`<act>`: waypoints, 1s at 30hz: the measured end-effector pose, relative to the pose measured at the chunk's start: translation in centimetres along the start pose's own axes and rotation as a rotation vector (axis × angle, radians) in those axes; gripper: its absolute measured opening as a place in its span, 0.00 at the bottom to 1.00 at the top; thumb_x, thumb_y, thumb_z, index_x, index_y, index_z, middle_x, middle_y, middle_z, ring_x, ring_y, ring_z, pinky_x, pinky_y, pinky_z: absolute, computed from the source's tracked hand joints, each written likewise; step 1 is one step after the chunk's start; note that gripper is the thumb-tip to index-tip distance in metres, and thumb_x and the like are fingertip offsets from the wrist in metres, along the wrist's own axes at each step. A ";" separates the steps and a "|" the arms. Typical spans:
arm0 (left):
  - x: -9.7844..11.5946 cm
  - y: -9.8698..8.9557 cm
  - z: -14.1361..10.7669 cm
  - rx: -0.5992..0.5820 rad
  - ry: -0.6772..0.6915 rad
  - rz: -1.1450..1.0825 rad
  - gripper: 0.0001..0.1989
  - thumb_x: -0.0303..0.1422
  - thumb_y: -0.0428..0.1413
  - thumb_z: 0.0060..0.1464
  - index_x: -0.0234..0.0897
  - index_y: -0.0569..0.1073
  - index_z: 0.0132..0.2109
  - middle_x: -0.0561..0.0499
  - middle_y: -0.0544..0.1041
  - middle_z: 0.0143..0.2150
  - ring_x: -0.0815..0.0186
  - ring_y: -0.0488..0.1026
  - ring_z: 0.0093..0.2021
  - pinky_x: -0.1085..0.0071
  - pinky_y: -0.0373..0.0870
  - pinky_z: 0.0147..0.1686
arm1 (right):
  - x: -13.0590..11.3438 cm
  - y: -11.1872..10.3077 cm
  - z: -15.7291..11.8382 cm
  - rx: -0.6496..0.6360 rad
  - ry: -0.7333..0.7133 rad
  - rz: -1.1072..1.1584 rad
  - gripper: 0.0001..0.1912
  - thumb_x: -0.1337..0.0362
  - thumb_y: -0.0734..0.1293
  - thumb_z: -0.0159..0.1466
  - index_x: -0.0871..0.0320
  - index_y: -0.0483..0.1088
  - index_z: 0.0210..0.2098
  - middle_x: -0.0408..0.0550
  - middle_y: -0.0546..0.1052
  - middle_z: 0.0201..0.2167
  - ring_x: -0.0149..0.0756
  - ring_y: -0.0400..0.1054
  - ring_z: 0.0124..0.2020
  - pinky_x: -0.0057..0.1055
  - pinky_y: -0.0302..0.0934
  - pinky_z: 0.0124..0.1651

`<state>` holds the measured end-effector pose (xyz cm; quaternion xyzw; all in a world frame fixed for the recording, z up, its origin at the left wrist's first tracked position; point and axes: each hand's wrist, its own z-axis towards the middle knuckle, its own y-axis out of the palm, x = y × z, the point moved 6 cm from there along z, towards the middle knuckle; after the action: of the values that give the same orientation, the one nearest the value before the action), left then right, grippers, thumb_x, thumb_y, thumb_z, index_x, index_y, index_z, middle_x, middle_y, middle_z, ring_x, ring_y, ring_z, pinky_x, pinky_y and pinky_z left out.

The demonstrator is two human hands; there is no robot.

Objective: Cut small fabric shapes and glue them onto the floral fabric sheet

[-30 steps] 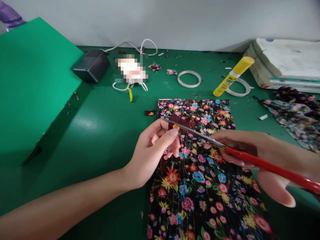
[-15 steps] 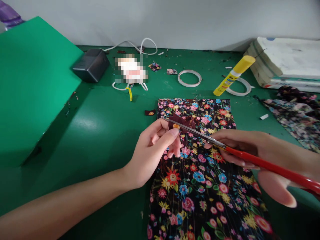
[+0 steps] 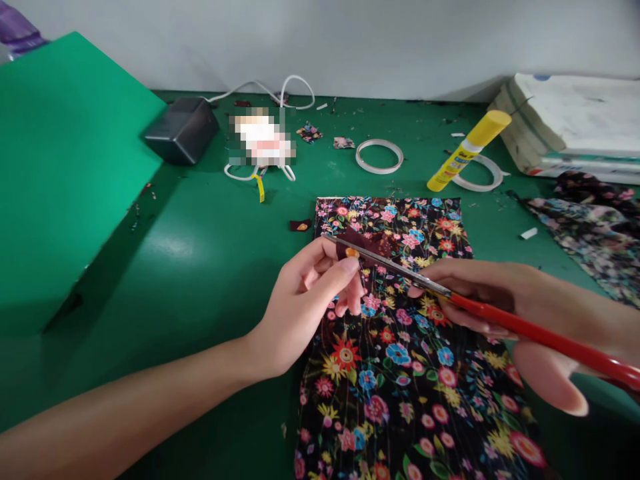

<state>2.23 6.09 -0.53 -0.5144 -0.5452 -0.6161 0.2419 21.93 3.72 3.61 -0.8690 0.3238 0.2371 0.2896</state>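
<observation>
Between thumb and fingers, my left hand [image 3: 305, 293] pinches a small dark maroon fabric scrap [image 3: 373, 245] with an orange spot by the thumb tip. My right hand [image 3: 515, 300] is wrapped round red-handled scissors [image 3: 480, 310]. Their long metal blades lie across the scrap, tips near my left index finger, and look closed or nearly so. Beneath both hands a black floral fabric panel [image 3: 400, 380] lies flat. Just beyond its left edge is another small maroon scrap [image 3: 300, 226] with an orange mark.
A yellow glue stick [image 3: 467, 152] leans over one tape roll [image 3: 487, 175], near a second tape roll [image 3: 379, 157]. A dark box [image 3: 183, 131] and a green board [image 3: 75, 167] stand left. Stacked books [image 3: 575, 120] and crumpled floral cloth [image 3: 595, 233] sit right.
Almost nothing differs. My right thumb has shifted very slightly left, and the red scissor handles with it; the left hand and scrap hold still.
</observation>
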 end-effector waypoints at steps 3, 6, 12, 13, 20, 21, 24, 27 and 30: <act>0.0 0.0 0.0 0.000 0.004 0.001 0.11 0.35 0.58 0.65 0.38 0.69 0.34 0.57 0.73 0.26 0.74 0.69 0.25 0.78 0.64 0.24 | 0.3 0.4 0.0 -0.077 0.091 0.146 0.47 0.70 0.60 0.41 0.52 0.64 0.63 0.33 0.75 0.12 0.42 0.75 0.26 0.26 0.54 0.27; 0.0 -0.1 0.0 0.008 0.007 0.008 0.11 0.35 0.58 0.65 0.38 0.68 0.34 0.56 0.73 0.26 0.73 0.69 0.24 0.77 0.64 0.24 | -0.3 0.3 0.0 -0.064 0.067 0.193 0.40 0.70 0.62 0.43 0.51 0.69 0.57 0.33 0.73 0.10 0.37 0.69 0.21 0.25 0.50 0.25; 0.0 0.0 -0.1 0.006 0.003 -0.001 0.11 0.34 0.58 0.65 0.38 0.68 0.33 0.57 0.73 0.26 0.74 0.69 0.24 0.77 0.63 0.24 | -0.5 0.5 -0.2 -0.063 0.115 0.289 0.37 0.70 0.65 0.45 0.48 0.69 0.55 0.32 0.73 0.10 0.36 0.70 0.21 0.24 0.52 0.26; 0.0 0.0 -0.1 0.004 0.002 -0.004 0.11 0.34 0.58 0.65 0.38 0.68 0.34 0.57 0.73 0.26 0.74 0.69 0.25 0.77 0.63 0.24 | -0.5 0.5 -0.2 -0.060 0.116 0.265 0.38 0.70 0.64 0.45 0.49 0.69 0.57 0.32 0.73 0.10 0.36 0.70 0.22 0.24 0.52 0.27; 0.2 0.1 0.0 0.007 0.006 -0.024 0.12 0.34 0.57 0.66 0.38 0.67 0.32 0.56 0.73 0.26 0.73 0.69 0.25 0.77 0.63 0.24 | -0.6 -0.1 0.0 -0.031 0.099 0.161 0.39 0.70 0.62 0.42 0.52 0.67 0.56 0.32 0.71 0.09 0.34 0.66 0.20 0.24 0.51 0.28; 0.2 0.0 0.0 0.010 0.011 -0.023 0.12 0.34 0.57 0.66 0.38 0.68 0.32 0.56 0.74 0.27 0.73 0.69 0.25 0.77 0.64 0.24 | -0.6 -0.1 0.0 -0.036 0.100 0.167 0.40 0.70 0.62 0.42 0.52 0.66 0.57 0.32 0.71 0.09 0.34 0.65 0.19 0.24 0.52 0.28; 0.3 0.0 0.0 0.023 0.022 -0.011 0.12 0.35 0.57 0.65 0.38 0.68 0.32 0.56 0.73 0.27 0.72 0.69 0.25 0.76 0.64 0.24 | -0.3 -0.1 0.1 -0.040 0.097 0.166 0.40 0.68 0.62 0.44 0.53 0.65 0.59 0.32 0.69 0.08 0.34 0.63 0.16 0.25 0.54 0.27; 0.3 -0.1 0.0 0.026 0.021 -0.008 0.12 0.34 0.56 0.65 0.38 0.67 0.32 0.56 0.73 0.26 0.72 0.69 0.25 0.76 0.64 0.24 | -0.4 -0.1 0.0 -0.025 0.091 0.178 0.40 0.68 0.61 0.44 0.53 0.67 0.59 0.33 0.70 0.08 0.38 0.70 0.20 0.25 0.56 0.26; 0.3 0.0 0.0 0.018 0.030 -0.018 0.12 0.34 0.56 0.66 0.38 0.67 0.32 0.56 0.73 0.26 0.73 0.69 0.25 0.77 0.64 0.24 | -0.8 0.0 -0.3 -0.024 0.138 0.202 0.41 0.69 0.61 0.44 0.53 0.66 0.60 0.32 0.70 0.08 0.34 0.66 0.19 0.24 0.56 0.28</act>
<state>2.12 6.17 -0.29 -0.4980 -0.5515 -0.6212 0.2490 21.44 3.83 4.29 -0.8495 0.4261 0.2085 0.2308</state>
